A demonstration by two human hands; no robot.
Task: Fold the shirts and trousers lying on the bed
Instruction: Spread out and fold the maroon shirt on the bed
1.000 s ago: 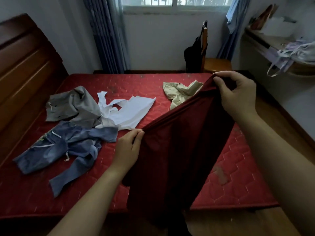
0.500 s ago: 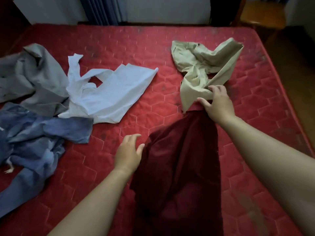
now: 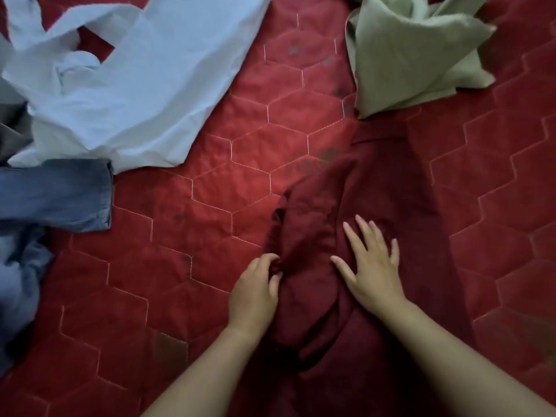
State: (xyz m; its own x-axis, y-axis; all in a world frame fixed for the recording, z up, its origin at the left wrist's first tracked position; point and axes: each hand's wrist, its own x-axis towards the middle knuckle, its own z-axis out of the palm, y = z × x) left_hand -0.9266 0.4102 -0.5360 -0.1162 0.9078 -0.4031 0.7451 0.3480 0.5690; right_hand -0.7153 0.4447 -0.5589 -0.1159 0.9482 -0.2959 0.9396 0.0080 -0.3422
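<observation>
While nothing on the bed (image 3: 210,224) shows a finished fold, one garment is at least being worked: a dark red garment (image 3: 385,188) lies lengthwise on the red quilted mattress from about 12 o'clock down to 6 o'clock of the hands, its near end running out of view at the bottom edge. It is laid down but bunched along its left side, with a rolled ridge of cloth not yet flattened.

The right hand (image 3: 371,266) rests palm-down on the middle of that garment, fingers (image 3: 350,234) spread wide and flat, seemingly pressing or smoothing. The left hand (image 3: 254,288) sits at the garment's left edge, at 9 o'clock of the right hand; its fingers (image 3: 270,260) are curled and appear to pinch that bunched edge, though the exact grip is partly hidden.

Everything else looks untouched and crumpled. A pale blue shirt (image 3: 126,85) sprawls at 10 o'clock, a beige garment (image 3: 415,55) is heaped at 1 o'clock with its lower corner touching the top of the red one, and denim trousers (image 3: 51,194) lie at 9 o'clock. A sliver of grey cloth (image 3: 12,130) shows at the left edge.

By my reckoning the task is at its start: first piece being spread, at least four left.
</observation>
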